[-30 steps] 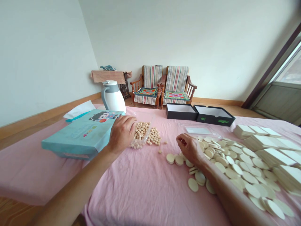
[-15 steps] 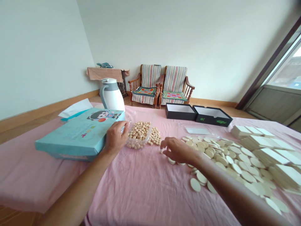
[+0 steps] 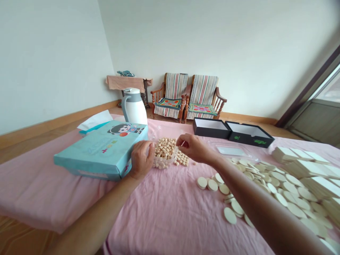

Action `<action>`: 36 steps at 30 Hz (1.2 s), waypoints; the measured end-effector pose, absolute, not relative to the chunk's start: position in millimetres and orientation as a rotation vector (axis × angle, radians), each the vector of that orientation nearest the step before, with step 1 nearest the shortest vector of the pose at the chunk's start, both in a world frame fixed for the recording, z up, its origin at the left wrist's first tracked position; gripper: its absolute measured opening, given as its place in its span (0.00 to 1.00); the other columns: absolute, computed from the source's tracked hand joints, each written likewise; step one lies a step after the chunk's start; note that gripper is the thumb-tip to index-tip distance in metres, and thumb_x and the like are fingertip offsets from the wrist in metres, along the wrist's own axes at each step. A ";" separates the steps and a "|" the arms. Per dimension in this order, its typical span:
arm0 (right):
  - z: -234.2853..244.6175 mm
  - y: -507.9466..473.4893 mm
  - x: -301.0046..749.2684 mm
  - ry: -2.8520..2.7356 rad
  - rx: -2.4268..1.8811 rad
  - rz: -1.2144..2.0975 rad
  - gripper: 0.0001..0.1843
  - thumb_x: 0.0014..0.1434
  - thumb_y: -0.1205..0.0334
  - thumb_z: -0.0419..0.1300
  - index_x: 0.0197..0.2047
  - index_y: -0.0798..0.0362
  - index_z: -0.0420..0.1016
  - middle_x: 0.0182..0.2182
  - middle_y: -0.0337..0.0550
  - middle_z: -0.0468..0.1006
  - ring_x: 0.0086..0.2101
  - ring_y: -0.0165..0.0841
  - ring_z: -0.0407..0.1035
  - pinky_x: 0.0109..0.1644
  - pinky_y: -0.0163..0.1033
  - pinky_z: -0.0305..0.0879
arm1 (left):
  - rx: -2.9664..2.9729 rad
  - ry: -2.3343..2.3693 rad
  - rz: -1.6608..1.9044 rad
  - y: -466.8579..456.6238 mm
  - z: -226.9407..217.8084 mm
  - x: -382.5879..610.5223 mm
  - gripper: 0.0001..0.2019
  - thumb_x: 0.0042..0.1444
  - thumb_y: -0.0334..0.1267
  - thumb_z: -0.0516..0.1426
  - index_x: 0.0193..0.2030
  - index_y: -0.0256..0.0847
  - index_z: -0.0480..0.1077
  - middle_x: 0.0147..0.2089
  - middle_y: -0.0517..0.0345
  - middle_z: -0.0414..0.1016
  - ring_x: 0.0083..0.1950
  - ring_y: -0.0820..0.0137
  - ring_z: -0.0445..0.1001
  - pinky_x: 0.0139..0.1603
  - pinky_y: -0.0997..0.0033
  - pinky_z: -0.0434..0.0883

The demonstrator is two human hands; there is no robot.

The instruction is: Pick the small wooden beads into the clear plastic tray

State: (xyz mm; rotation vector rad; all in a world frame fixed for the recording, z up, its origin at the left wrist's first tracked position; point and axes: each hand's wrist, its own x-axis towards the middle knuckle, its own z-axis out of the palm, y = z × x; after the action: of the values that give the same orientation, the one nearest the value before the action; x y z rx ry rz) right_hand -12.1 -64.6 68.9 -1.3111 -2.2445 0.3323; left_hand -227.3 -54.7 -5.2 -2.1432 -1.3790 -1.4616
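Observation:
A clear plastic container (image 3: 172,160) full of small wooden blocks (image 3: 164,148) sits on the pink cloth. My left hand (image 3: 142,157) is closed at the container's left edge, beside a light-blue box (image 3: 90,150); its fingertips are partly hidden. Over the container's right edge, my right hand (image 3: 193,147) is in a pinch, with a small pale piece, apparently a wooden block, between the fingertips. Below that hand, more wooden blocks (image 3: 182,158) stand close together on the cloth, against the container's right side.
Round wooden discs (image 3: 276,184) spread over the right, with stacks of square wooden pieces (image 3: 313,170) beyond them. Behind are a clear lid (image 3: 231,150), two black box trays (image 3: 248,135) and a white thermos jug (image 3: 135,109). Two wooden armchairs (image 3: 203,95) stand by the wall.
My right hand has moved from the cloth near the discs, up and left to the container's edge. My left hand stays by the container. The whole view has shifted slightly.

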 end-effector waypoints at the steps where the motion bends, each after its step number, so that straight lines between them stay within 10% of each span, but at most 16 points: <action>1: 74.2 -63.2 -16.6 -2.169 -1.257 0.362 0.07 0.51 0.72 0.56 0.35 0.56 0.72 0.30 0.40 0.75 0.27 0.25 0.67 0.31 0.29 0.58 | -2.157 -1.379 -1.475 -55.2 -5.4 -227.8 0.12 0.62 0.37 0.47 0.36 0.38 0.70 0.36 0.52 0.76 0.41 0.64 0.72 0.45 0.64 0.66; 15: 0.5 -56.5 41.6 -2.483 -1.724 0.282 0.08 0.47 0.73 0.54 0.30 0.56 0.73 0.31 0.46 0.77 0.32 0.31 0.67 0.34 0.33 0.56 | -2.189 -1.364 -1.448 -55.8 -3.3 -226.5 0.10 0.60 0.35 0.48 0.35 0.39 0.70 0.35 0.54 0.76 0.39 0.63 0.72 0.42 0.64 0.66; 30: 55.6 -35.2 -18.8 -1.924 -1.027 0.684 0.09 0.50 0.66 0.58 0.37 0.56 0.70 0.31 0.40 0.75 0.28 0.27 0.70 0.32 0.32 0.63 | -2.203 -1.384 -1.455 -58.3 -3.0 -227.4 0.10 0.60 0.34 0.49 0.33 0.39 0.70 0.33 0.54 0.76 0.39 0.64 0.73 0.43 0.65 0.66; 36: 31.2 -30.0 14.1 -2.151 -1.509 0.342 0.09 0.47 0.75 0.54 0.30 0.56 0.72 0.27 0.41 0.76 0.29 0.28 0.69 0.32 0.31 0.59 | -2.198 -1.388 -1.435 -57.5 -3.7 -227.5 0.10 0.59 0.35 0.49 0.33 0.40 0.70 0.33 0.55 0.76 0.38 0.64 0.73 0.42 0.65 0.66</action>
State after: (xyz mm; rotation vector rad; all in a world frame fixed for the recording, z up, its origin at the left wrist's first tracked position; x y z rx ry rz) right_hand 14.1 -30.0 31.2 -1.5086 -2.1509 0.3423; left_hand -227.5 -57.5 -3.7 -2.1980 -1.3880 -1.4353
